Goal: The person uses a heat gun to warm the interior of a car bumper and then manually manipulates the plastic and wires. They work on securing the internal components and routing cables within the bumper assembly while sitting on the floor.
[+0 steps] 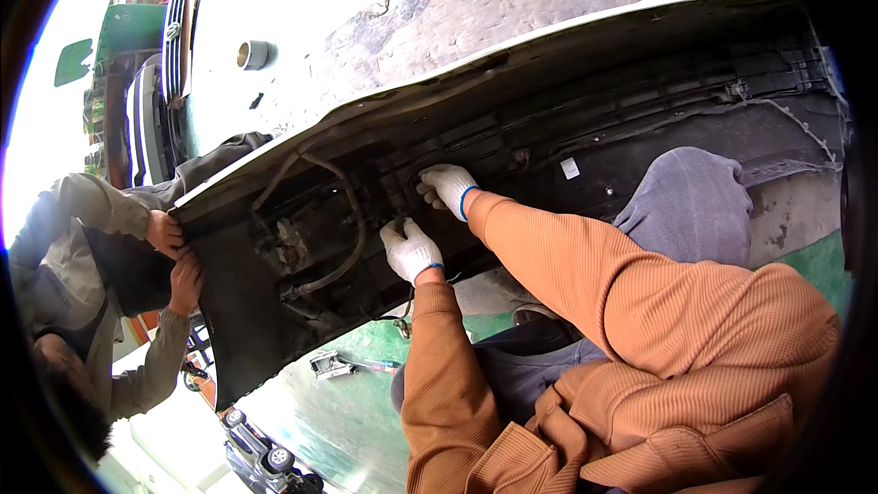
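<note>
A long vehicle bumper (567, 128) lies with its dark inner side up; its outer edge shows white. My right hand (446, 189), in a white knit glove with a blue cuff, bends its fingers against dark parts in the middle of it. Just below and to the left, my left hand (411, 250), gloved alike, is closed at the same dark area. What the fingers of either hand grip is too dark to make out. A thick cable (355, 210) loops over the bumper to the left of my hands.
At the left, another person's hands (178, 261) touch the bumper's end. A white label (570, 168) and thin wiring (777, 108) are on its right part. On the green floor (366, 421) lie a metal tool (331, 366) and a cylinder-shaped metal piece (253, 55). My knee (690, 201) leans over the bumper.
</note>
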A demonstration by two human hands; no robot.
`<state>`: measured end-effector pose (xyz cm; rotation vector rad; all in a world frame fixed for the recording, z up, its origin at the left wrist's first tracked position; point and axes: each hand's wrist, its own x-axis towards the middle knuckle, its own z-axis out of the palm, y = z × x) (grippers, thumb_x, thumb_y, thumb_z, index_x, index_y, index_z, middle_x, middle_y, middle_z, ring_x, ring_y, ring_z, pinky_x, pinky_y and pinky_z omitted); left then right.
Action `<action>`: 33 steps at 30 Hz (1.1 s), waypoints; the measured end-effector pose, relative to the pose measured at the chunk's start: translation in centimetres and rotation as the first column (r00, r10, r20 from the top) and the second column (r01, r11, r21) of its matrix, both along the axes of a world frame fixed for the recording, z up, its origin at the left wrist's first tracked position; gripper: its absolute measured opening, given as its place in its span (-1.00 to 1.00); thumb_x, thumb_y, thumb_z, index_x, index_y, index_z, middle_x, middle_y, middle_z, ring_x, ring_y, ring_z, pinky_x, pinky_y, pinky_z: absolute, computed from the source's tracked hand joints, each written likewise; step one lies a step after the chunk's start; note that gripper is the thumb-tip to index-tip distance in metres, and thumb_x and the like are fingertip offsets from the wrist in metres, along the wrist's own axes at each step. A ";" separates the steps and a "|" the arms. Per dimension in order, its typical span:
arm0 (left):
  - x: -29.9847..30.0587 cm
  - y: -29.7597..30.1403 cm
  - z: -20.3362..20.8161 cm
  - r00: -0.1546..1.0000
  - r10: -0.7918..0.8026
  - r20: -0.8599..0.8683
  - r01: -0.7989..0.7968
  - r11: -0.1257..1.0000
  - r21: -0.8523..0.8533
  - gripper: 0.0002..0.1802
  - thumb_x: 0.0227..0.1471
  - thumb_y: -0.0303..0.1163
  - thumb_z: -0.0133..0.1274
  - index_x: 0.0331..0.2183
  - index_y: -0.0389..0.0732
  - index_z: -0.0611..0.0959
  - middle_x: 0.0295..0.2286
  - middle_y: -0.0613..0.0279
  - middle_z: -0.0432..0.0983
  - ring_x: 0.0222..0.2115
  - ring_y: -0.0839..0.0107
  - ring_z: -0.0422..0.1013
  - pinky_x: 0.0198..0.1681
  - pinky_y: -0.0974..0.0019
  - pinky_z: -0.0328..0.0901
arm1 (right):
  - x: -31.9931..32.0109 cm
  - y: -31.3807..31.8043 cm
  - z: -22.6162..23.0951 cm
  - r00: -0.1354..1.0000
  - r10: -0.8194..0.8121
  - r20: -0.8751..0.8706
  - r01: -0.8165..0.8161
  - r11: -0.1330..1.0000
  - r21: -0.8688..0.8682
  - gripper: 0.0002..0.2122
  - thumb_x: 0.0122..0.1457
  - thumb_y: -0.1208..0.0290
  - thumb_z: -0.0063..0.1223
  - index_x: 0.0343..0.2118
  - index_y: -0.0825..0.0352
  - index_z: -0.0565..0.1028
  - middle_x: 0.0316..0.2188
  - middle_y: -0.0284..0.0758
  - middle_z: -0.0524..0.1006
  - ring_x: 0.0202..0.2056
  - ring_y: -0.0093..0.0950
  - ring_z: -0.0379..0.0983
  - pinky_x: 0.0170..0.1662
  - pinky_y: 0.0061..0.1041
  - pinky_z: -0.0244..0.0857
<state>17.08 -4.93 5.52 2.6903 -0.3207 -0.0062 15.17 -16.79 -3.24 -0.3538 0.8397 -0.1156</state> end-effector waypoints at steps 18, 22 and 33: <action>1.0 -0.9 -0.4 0.998 0.057 0.011 -0.055 0.993 -0.106 -0.63 0.19 -0.27 0.19 -0.10 -0.37 0.66 -0.17 -0.15 0.67 -0.13 -0.04 0.59 0.00 0.05 0.44 | -0.1 1.2 4.0 0.929 0.320 0.185 -0.245 0.907 -0.343 -0.61 0.22 0.23 0.31 0.03 0.35 0.62 -0.22 -0.30 0.68 -0.23 -0.51 0.58 -0.15 -0.48 0.48; 0.7 -1.0 -1.1 0.996 0.044 0.080 -0.042 0.999 -0.028 -0.50 0.12 -0.20 0.24 -0.02 -0.36 0.64 -0.12 -0.19 0.63 -0.06 -0.10 0.56 0.06 0.01 0.42 | 0.3 0.8 4.9 0.915 0.399 0.062 -0.285 0.747 -0.600 -0.51 0.14 0.15 0.39 0.04 0.39 0.63 -0.05 -0.15 0.68 0.02 -0.35 0.59 0.15 -0.40 0.42; 1.3 -0.2 0.2 0.862 -0.032 -0.505 -0.354 0.676 -0.647 -0.59 0.14 -0.53 -0.05 0.01 -0.47 0.61 -0.14 0.04 0.65 -0.17 0.25 0.58 -0.04 0.27 0.44 | 1.2 0.8 3.1 0.937 0.318 0.143 -0.217 0.852 -0.476 -0.76 0.25 0.49 0.18 -0.05 0.41 0.63 -0.29 -0.26 0.69 -0.33 -0.50 0.60 -0.21 -0.46 0.51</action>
